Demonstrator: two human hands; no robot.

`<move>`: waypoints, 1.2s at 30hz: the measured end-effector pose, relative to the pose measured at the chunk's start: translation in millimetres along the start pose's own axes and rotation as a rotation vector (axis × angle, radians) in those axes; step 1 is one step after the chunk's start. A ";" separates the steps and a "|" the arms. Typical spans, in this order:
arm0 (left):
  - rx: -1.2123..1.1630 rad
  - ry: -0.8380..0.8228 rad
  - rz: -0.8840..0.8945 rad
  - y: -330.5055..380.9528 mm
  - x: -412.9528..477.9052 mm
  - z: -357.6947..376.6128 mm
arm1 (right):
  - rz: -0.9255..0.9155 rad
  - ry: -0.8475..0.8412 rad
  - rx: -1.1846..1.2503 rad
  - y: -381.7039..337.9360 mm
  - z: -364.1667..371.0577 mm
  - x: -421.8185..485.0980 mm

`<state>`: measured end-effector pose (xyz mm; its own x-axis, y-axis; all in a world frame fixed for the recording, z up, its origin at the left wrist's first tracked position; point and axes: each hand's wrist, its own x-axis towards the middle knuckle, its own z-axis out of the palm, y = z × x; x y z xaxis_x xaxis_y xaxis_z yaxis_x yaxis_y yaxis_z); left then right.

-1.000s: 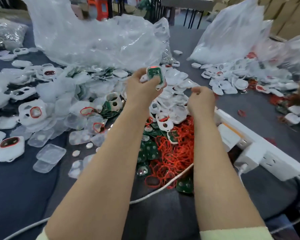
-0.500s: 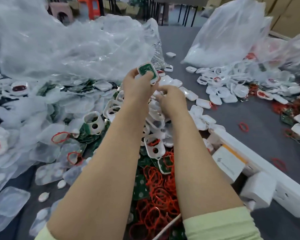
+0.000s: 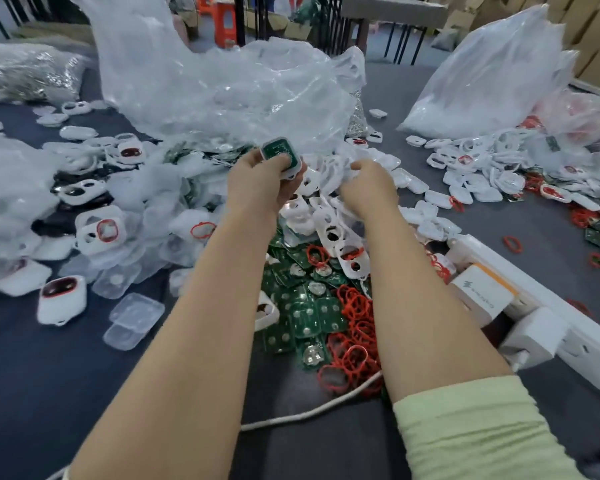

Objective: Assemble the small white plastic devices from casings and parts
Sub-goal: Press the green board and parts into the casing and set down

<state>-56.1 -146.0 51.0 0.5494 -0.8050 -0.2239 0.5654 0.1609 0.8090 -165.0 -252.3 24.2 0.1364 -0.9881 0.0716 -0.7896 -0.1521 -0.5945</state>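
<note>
The left hand [image 3: 267, 183] grips a small white plastic casing with a green board [image 3: 280, 156]. The right hand [image 3: 369, 185] curls; its grip is hidden.

Dark grey desk [image 3: 49, 393], littered nearly edge to edge. At centre, heaped white casings [image 3: 329, 233], with green circuit boards [image 3: 302, 317] and red rings [image 3: 357, 323] piled just nearer. To the left, clear plastic lids [image 3: 134, 322] and more casings, some fitted with red rings. Along the right, a white power strip [image 3: 534, 292]; across the near edge, a white cable [image 3: 309, 415]. Farther back, two bulging clear plastic bags [image 3: 222, 91]; far left, a silvery bag [image 3: 25, 71].
</note>
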 end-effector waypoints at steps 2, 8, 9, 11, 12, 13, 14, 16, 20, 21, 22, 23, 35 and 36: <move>-0.009 -0.005 0.000 1.7 -8.2 -10.1 | -0.021 -0.013 -0.016 -7.5 1.7 -5.9; 0.019 -0.027 -0.017 -3.1 -17.0 -4.1 | 0.084 -0.043 0.004 -32.2 18.5 -17.1; 0.018 -0.029 -0.017 -4.3 -17.1 -1.1 | 0.113 -0.058 0.006 -31.8 20.2 -15.4; 0.025 -0.030 -0.013 -7.4 -15.4 3.5 | 0.161 -0.077 0.031 -29.9 22.6 -11.3; 0.035 -0.031 -0.011 -8.9 -13.7 5.1 | 0.177 -0.064 0.058 -28.9 23.6 -9.2; 0.045 -0.030 -0.013 -10.2 -12.0 6.4 | 0.185 -0.035 0.088 -27.4 25.6 -6.8; 0.053 -0.027 -0.017 -11.6 -10.3 7.1 | 0.189 -0.007 0.112 -25.9 26.8 -5.4; 0.060 -0.019 -0.029 -13.5 -7.4 6.6 | 0.183 0.029 0.158 -21.3 28.5 -2.9; 0.053 -0.012 -0.030 -12.3 -5.3 -1.5 | 0.125 0.000 0.247 -14.1 25.4 1.5; 0.055 -0.010 -0.031 -11.5 -5.6 -4.1 | 0.106 -0.034 0.255 -14.9 24.5 1.1; 0.054 -0.002 -0.032 -10.7 -5.9 -6.5 | 0.094 -0.065 0.244 -16.4 23.7 -0.3; 0.051 0.008 -0.034 -10.1 -6.2 -8.7 | 0.083 -0.089 0.219 -18.7 23.5 -1.4; 0.037 -0.011 -0.023 -6.6 -7.9 -12.7 | 0.095 0.023 0.025 -27.7 31.4 -3.8; 0.034 -0.011 -0.022 -7.0 -7.1 -12.6 | 0.092 0.007 0.017 -28.1 30.6 -2.9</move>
<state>-56.3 -134.2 40.1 0.5300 -0.8145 -0.2361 0.5557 0.1233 0.8222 -125.0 -244.4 16.2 0.0601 -0.9980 0.0215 -0.7882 -0.0606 -0.6124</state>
